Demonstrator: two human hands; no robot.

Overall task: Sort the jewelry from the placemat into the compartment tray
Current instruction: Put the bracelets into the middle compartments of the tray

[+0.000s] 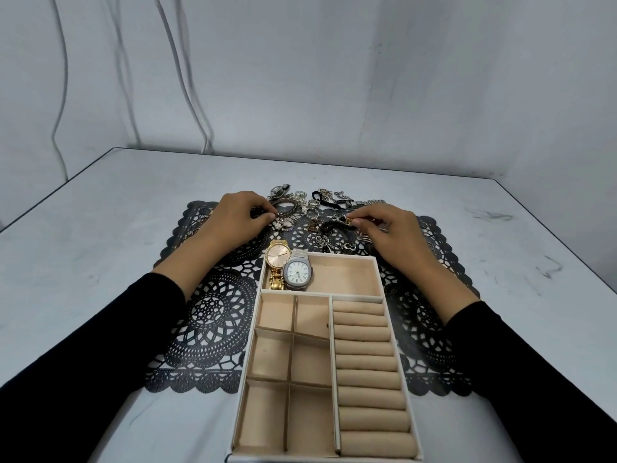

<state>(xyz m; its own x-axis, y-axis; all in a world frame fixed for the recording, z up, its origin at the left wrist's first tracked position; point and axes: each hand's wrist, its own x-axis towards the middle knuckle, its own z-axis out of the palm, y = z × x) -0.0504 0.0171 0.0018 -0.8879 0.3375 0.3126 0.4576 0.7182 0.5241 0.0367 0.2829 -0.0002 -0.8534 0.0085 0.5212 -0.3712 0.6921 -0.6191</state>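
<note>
A: Status of the hands?

B: Right hand [392, 228], right of centre in the frame; thumb and forefinger pinch the gold-toned end of a black strand [334, 226]; the rest of the strand lies on the placemat [207, 329]. Left hand [233, 217], left of centre; fingers curled, tips down at the edge of the jewelry pile [310, 208], just beside a bangle [287, 205]; cannot tell whether that grip has anything in it.

A: And the tray?

B: Compartment tray [249, 345] at lower centre, its far end on the placemat; gold watch [278, 253] and silver watch [298, 272] touching, at the left of the wide far compartment, the gold one leaning over the rim; small square compartments [277, 359] and ring rolls [367, 362] hold nothing visible. Most of the pile remains unsorted along the top edge of the placemat, centre frame.

A: Step in hand, as you judge it?

B: Picking one piece free of the tangle; early in the task.

A: How to do it well?

B: Lift the strand slowly by its end, so that neighbouring chains and charms drop off and are not dragged along; the left hand can pin the pile down meanwhile; carry it low over the watches; lay it in coiled, one kind to a compartment; leave the rolls for rings. Risk: snagged links pulling small pieces onto the desk [100, 228].
</note>
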